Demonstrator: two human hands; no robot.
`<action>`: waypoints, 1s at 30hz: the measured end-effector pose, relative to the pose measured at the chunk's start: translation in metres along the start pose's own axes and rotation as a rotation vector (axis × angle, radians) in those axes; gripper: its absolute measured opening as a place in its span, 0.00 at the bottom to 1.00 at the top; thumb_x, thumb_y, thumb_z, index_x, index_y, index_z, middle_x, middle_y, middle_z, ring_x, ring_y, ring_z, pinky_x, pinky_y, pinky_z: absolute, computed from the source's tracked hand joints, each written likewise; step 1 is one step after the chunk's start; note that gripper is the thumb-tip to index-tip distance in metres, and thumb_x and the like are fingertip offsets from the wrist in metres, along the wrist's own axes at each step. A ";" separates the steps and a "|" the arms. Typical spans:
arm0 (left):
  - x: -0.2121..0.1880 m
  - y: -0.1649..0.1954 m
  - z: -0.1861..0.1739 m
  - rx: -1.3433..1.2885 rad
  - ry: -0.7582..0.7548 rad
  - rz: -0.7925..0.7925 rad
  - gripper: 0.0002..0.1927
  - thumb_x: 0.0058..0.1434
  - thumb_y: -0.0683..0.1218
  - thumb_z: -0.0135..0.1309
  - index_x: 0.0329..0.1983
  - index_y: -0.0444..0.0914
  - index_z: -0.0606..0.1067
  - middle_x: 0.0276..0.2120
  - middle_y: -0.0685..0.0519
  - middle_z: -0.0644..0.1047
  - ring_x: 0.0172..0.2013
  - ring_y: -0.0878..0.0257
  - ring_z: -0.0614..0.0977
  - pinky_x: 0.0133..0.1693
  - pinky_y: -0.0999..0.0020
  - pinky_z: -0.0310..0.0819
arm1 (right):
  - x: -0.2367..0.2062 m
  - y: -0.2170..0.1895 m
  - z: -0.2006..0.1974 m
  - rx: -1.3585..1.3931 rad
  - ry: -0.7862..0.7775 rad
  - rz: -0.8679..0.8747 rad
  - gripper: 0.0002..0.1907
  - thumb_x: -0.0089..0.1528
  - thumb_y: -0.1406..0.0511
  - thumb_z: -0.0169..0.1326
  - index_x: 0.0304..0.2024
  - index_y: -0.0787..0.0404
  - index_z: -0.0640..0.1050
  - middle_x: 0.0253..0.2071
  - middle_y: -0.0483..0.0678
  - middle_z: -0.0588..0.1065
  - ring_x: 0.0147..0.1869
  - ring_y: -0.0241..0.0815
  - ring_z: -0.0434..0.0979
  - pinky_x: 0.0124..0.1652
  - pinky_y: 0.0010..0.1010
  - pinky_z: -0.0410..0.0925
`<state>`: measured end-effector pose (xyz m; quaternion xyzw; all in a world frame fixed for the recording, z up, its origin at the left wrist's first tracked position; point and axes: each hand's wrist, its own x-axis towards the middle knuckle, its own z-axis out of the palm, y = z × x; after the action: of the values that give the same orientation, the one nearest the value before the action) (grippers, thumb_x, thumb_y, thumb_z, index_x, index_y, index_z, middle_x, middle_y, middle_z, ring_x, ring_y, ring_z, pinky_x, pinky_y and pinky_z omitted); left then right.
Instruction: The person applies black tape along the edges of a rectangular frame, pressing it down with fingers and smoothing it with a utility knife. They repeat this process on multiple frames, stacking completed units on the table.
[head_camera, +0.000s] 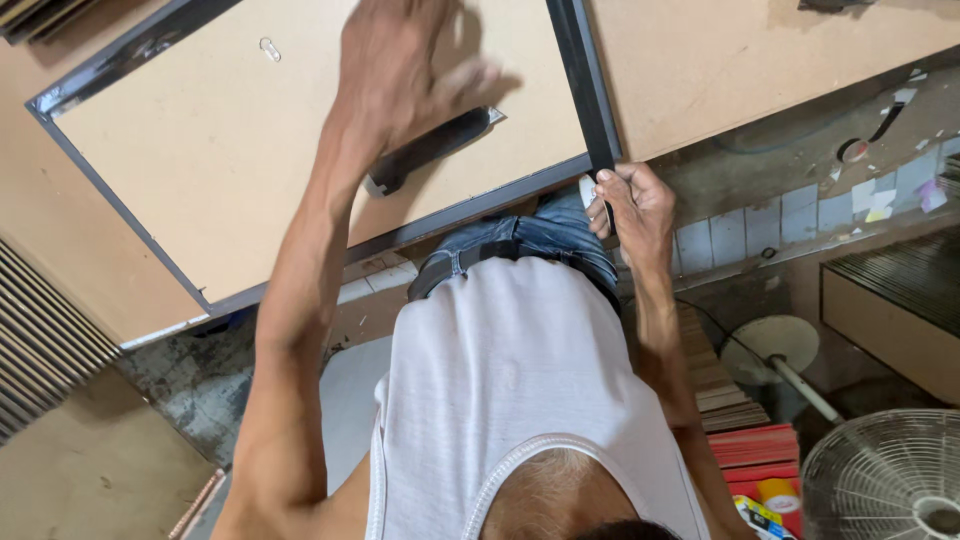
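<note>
A black picture frame (578, 70) lies face down on a tan workbench (730, 50), its brown backing board (220, 150) facing up. My left hand (400, 70) hovers blurred over the board with fingers spread, just above a long black hand tool (435, 148) lying on the board. It holds nothing that I can see. My right hand (632, 205) grips the frame's near right corner at the bench edge. A small metal hanger (270, 48) sits on the board near its far side.
My white vest and jeans fill the lower middle. A stack of ribbed mouldings (45, 335) lies at the left. Stacked boards (715, 385), red boxes (760, 450), a fan (890, 480) and a round stand base (770, 345) stand at the lower right.
</note>
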<state>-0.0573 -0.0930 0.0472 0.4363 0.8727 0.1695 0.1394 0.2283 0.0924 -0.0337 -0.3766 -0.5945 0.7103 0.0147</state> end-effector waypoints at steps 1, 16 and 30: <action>-0.031 -0.001 0.004 0.111 0.140 0.127 0.28 0.62 0.64 0.69 0.46 0.36 0.78 0.43 0.43 0.77 0.44 0.51 0.78 0.40 0.54 0.75 | 0.003 0.001 0.003 0.028 0.008 0.007 0.12 0.69 0.63 0.57 0.39 0.68 0.76 0.24 0.50 0.76 0.20 0.34 0.73 0.19 0.23 0.64; -0.081 0.071 0.078 -0.216 -0.114 0.244 0.23 0.69 0.43 0.56 0.65 0.32 0.67 0.38 0.46 0.79 0.32 0.53 0.83 0.29 0.60 0.78 | -0.012 0.020 0.017 0.077 0.087 -0.077 0.08 0.69 0.66 0.56 0.38 0.66 0.77 0.22 0.46 0.75 0.20 0.31 0.73 0.18 0.21 0.64; -0.087 0.123 0.064 0.271 -0.187 0.256 0.40 0.60 0.36 0.53 0.77 0.40 0.58 0.44 0.46 0.75 0.34 0.58 0.81 0.30 0.64 0.79 | -0.003 0.026 0.001 0.086 0.003 -0.057 0.10 0.68 0.63 0.57 0.39 0.66 0.78 0.24 0.46 0.76 0.21 0.30 0.73 0.19 0.20 0.65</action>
<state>0.1061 -0.0829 0.0492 0.5723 0.8081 0.0256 0.1369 0.2407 0.0828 -0.0542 -0.3595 -0.5741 0.7338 0.0519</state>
